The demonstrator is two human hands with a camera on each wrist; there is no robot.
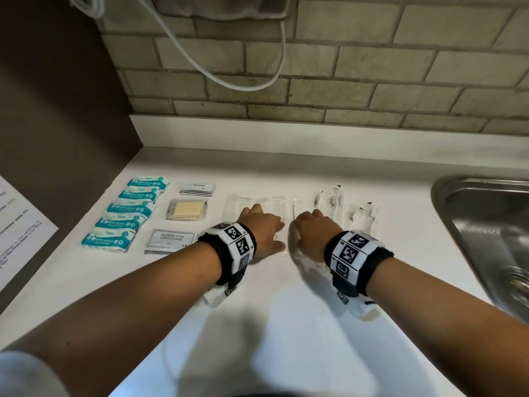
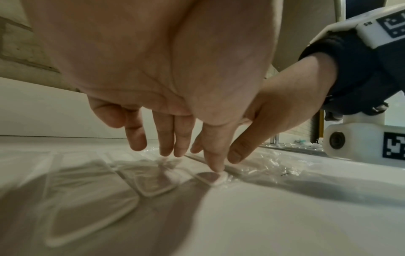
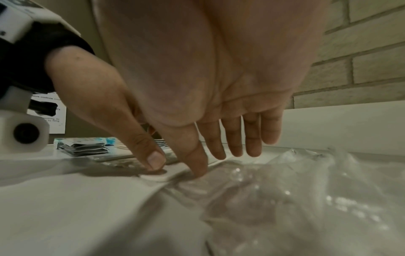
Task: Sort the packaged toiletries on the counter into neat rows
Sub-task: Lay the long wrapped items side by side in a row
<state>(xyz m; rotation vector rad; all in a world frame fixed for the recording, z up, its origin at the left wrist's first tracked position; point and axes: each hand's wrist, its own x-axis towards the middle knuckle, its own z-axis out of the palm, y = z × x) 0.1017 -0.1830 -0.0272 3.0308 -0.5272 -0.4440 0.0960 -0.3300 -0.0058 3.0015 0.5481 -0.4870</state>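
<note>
- Clear plastic sleeves hold the item being set just now: a slim white wrapped piece (image 2: 215,179), lying flat on the white counter (image 1: 286,325) between the two hands, about mid-counter.
- It is pinned by both thumbs: the left hand (image 1: 262,230) has its thumb tip pressed on the piece's near end, the other fingers straight and spread just above the neighbouring sleeves; the right hand (image 1: 310,234) has its thumb pressed down beside it, fingers likewise extended. Nothing is gripped by either.
- More clear sleeves (image 1: 254,207) lie side by side to the left of it, and looser, crinkled clear packets (image 1: 332,200) to the right.
- Further left, a column of teal wipe packs (image 1: 126,214) and a column of sachets (image 1: 171,242) with a yellow soap (image 1: 187,210) appear already ordered.
- The step in hand is judged to be squaring this piece into the clear-sleeve row.
- Next, a light sideways nudge is probably called for, then the crinkled packets near the sink (image 1: 486,224) would need straightening; the slick film could slide or overlap.
</note>
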